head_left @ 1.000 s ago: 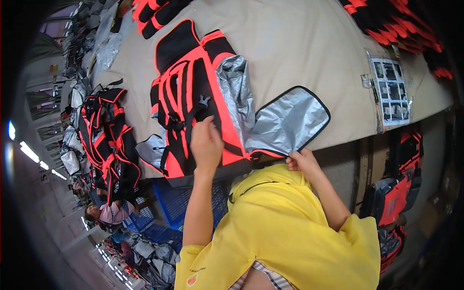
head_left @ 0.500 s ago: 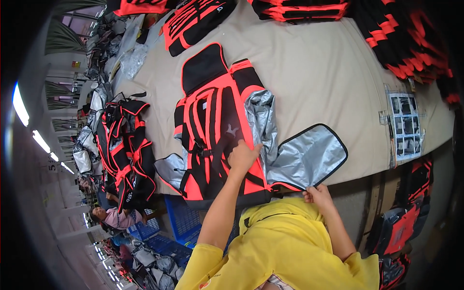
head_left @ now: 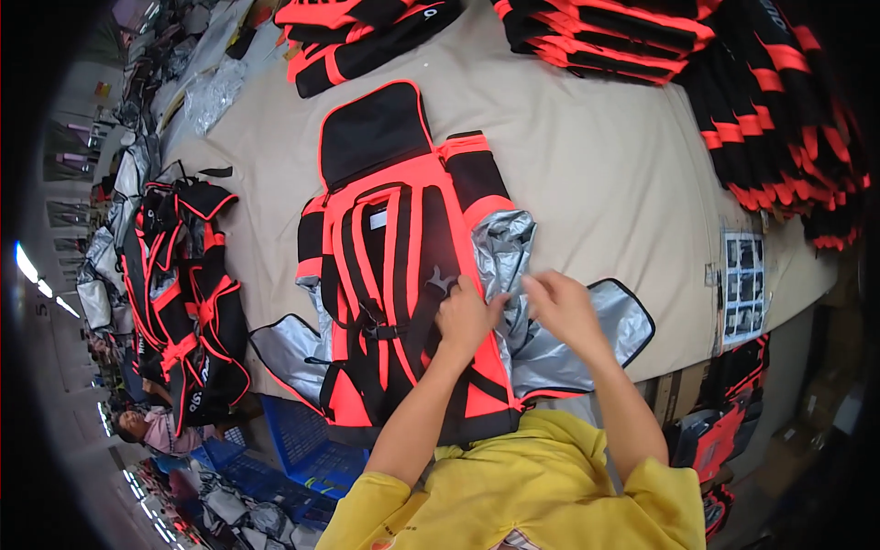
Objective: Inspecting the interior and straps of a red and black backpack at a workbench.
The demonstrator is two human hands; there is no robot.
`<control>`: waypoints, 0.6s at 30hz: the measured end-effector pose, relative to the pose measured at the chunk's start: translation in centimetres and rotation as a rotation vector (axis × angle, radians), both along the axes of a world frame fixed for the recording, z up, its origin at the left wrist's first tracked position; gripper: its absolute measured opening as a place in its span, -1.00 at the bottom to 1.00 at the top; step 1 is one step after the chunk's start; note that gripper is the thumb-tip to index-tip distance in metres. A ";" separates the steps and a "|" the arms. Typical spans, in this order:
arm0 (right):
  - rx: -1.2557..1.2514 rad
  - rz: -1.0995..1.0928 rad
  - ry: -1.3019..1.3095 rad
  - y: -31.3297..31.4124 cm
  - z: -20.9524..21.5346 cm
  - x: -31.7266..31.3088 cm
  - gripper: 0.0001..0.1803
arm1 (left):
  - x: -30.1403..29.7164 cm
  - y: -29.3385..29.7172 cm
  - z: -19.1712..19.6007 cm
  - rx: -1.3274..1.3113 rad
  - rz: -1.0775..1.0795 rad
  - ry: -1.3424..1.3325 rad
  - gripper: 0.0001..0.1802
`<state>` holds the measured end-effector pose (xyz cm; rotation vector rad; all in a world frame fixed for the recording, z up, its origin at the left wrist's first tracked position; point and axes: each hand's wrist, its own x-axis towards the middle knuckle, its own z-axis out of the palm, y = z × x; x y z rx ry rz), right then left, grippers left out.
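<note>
A black and coral-red backpack (head_left: 417, 275) lies on the cloth-covered table with its shoulder straps up and its top flap (head_left: 376, 133) spread away from me. Along its right edge my left hand (head_left: 466, 318) is closed on the backpack's side, thumb toward the silver lining (head_left: 507, 247). My right hand (head_left: 566, 313) hovers just over that lining, fingers bent but apart, with nothing visible in them. Beneath the right forearm, a silver-lined side flap (head_left: 619, 321) lies folded out. Another silver-lined flap (head_left: 298, 353) sticks out on the left.
Similar black and red bags (head_left: 188, 302) hang at the table's left edge. Folded stacks (head_left: 605, 37) lie at the far side, with more bags (head_left: 761, 110) at the far right. A photo sheet (head_left: 742, 284) is taped to the table (head_left: 632, 183). Blue crates (head_left: 307, 449) stand below; a person (head_left: 165, 431) is beyond.
My right hand has left the right flap's near corner and moved up and left to the silver lining. My left hand stays at the backpack's right edge. The view has shifted somewhat.
</note>
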<state>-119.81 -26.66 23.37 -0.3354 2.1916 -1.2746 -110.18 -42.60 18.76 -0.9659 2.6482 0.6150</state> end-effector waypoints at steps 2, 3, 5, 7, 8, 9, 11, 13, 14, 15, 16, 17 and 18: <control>0.071 0.015 0.268 -6.4 -4.5 -1.0 -0.52 | 0.7 0.0 -0.4 0.014 -0.022 0.088 -0.20; 0.152 0.015 0.353 -9.1 -5.2 -1.5 -0.52 | 1.0 -0.2 -0.7 0.026 -0.011 0.084 -0.20; 0.311 0.091 0.343 -11.5 -8.8 -3.8 -0.56 | 1.1 -0.2 -0.9 0.020 -0.041 0.142 -0.19; 0.467 0.176 0.319 -11.9 -11.5 -3.8 -0.58 | 1.6 -0.8 -1.4 0.050 -0.021 0.145 -0.19; 0.243 0.118 0.203 -11.0 -12.4 -3.9 -0.60 | 1.9 -1.1 -1.5 0.065 -0.010 0.159 -0.18; 0.017 0.055 0.091 -10.4 -13.1 -4.2 -0.60 | 2.0 -1.4 -1.3 0.074 -0.007 0.158 -0.18; -0.228 -0.034 -0.104 -8.9 -14.6 -4.1 -0.64 | 1.7 -1.3 -0.7 0.157 0.029 0.141 -0.18; -0.272 -0.067 -0.382 -8.0 -14.9 -3.9 -0.63 | 1.9 -0.9 -0.4 0.144 0.019 0.163 -0.18; -0.273 -0.072 -0.381 -7.8 -15.0 -4.1 -0.63 | 1.8 -0.7 -0.2 0.125 0.008 0.186 -0.17; -0.303 -0.080 -0.425 -7.7 -14.9 -4.1 -0.64 | 1.5 -0.4 0.3 0.125 -0.001 0.183 -0.17; -0.335 -0.090 -0.469 -7.5 -14.7 -4.1 -0.65 | 0.9 0.0 0.9 0.055 -0.033 0.239 -0.16; -0.341 -0.103 -0.470 -7.0 -14.4 -4.4 -0.65 | 0.3 0.3 1.3 -0.015 -0.067 0.296 -0.15; -0.343 -0.020 -0.484 -6.9 -12.5 -4.6 -0.69 | -0.1 0.1 1.5 -0.018 -0.070 0.285 -0.15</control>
